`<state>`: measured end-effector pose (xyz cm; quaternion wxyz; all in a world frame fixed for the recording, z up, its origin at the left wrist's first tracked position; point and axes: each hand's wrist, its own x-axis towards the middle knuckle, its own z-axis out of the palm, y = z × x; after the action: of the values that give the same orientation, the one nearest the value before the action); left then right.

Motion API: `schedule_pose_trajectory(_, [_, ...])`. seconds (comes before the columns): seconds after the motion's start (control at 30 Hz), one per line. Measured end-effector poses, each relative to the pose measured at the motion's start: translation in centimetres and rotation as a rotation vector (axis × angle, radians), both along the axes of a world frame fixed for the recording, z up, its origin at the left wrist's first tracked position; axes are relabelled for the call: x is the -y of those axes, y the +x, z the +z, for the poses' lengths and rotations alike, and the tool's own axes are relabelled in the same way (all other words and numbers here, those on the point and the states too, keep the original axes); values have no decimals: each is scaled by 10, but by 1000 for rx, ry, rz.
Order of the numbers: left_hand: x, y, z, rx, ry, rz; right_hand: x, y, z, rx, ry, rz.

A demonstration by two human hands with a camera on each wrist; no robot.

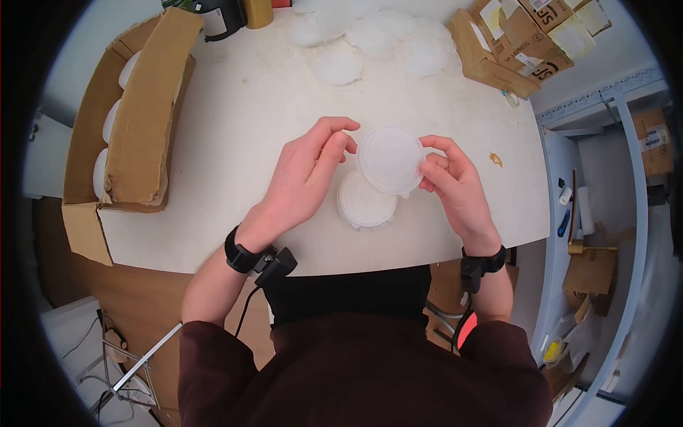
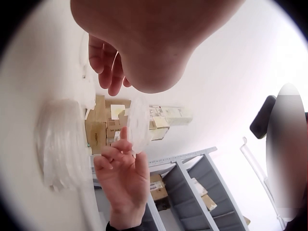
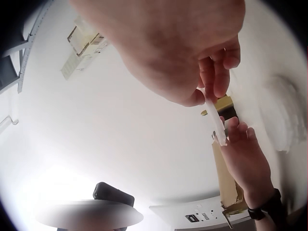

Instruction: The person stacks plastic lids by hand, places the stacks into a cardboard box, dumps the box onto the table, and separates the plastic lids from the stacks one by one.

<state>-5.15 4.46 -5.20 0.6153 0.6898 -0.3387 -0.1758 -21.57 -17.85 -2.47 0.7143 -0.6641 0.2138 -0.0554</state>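
My right hand (image 1: 455, 181) pinches a round translucent plastic lid (image 1: 390, 160) at its right edge, between thumb and fingers. In the right wrist view the same lid (image 3: 216, 120) shows edge-on, hanging from the fingertips. To the left of the lid is my left hand (image 1: 302, 171), its fingers loosely bent with nothing between them. Under the lid stands a stack of similar lids (image 1: 366, 206) on the table, partly covered by it in the head view. From the side, in the left wrist view, the stack (image 2: 62, 144) looks many layers high.
The white table (image 1: 242, 99) bears more clear lids (image 1: 370, 35) spread along its back. An open cardboard box (image 1: 146, 114) with white round items stands at the left. Cardboard boxes (image 1: 519, 50) are at the back right, and a shelf unit (image 1: 597, 199) stands beyond the right edge.
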Motion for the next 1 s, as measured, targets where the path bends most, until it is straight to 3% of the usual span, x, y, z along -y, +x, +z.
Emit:
schedule_pose_trajectory(0.07, [-1, 1, 0, -9, 44, -34, -8, -4, -8, -16, 34, 98])
schedule_pose_trajectory(0.27, [-4, -1, 8, 45, 175, -119, -17, -14, -16, -27, 3, 145])
schedule_pose_trajectory(0.6, [-1, -4, -3, 277, 307, -124, -38, -29, -33, 22, -141, 73])
schedule_pose_trajectory(0.83, [-1, -4, -6, 249, 257, -115, -44, -35, -50, 73, -395, -8])
schedule_pose_trajectory(1.0, [3, -9, -11, 435, 276, -70, -49, -34, -51, 68, -561, -12])
